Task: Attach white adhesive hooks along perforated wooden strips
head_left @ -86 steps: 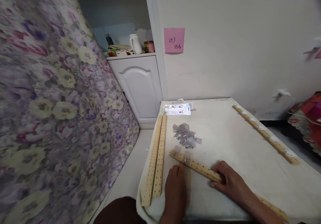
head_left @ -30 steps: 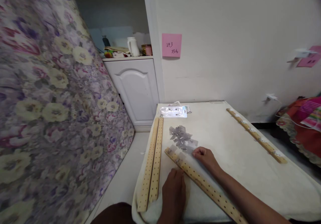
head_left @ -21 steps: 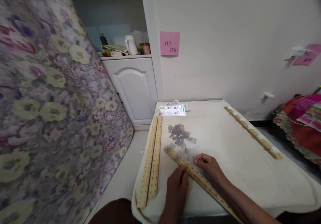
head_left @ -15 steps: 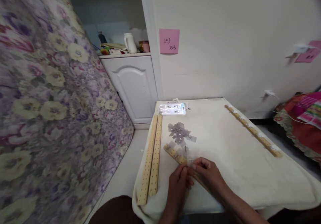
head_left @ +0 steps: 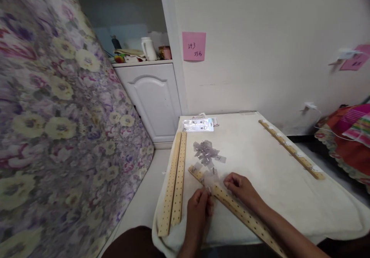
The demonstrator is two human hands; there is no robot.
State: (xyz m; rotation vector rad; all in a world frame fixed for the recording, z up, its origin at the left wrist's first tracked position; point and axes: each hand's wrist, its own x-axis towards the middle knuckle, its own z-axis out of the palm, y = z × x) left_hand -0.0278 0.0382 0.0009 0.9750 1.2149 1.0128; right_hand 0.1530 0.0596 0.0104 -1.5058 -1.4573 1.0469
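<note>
A perforated wooden strip (head_left: 245, 214) lies slantwise across the cloth in front of me. Small clear plastic pieces (head_left: 211, 176) with bits of metal sit along its far left end. My left hand (head_left: 199, 204) is closed at the strip's left edge, its fingertips pinching a small shiny piece (head_left: 208, 190) beside the plastic. On the other side, my right hand (head_left: 241, 186) hovers just off the strip with fingers curled together; whatever they hold, if anything, is hidden. Beyond the strip lies a pile of similar clear plastic pieces with metal parts (head_left: 206, 152).
Two more perforated wooden strips (head_left: 178, 181) lie side by side at the left edge of the cloth-covered table (head_left: 243, 146). Another strip (head_left: 291, 150), fitted with small clear pieces, lies at the right. A clear blister pack (head_left: 198, 125) rests at the back, by the wall.
My hands have moved apart. The right has lifted off the strip up and to the right, the left has drawn a little leftward, and more of the bare strip shows.
</note>
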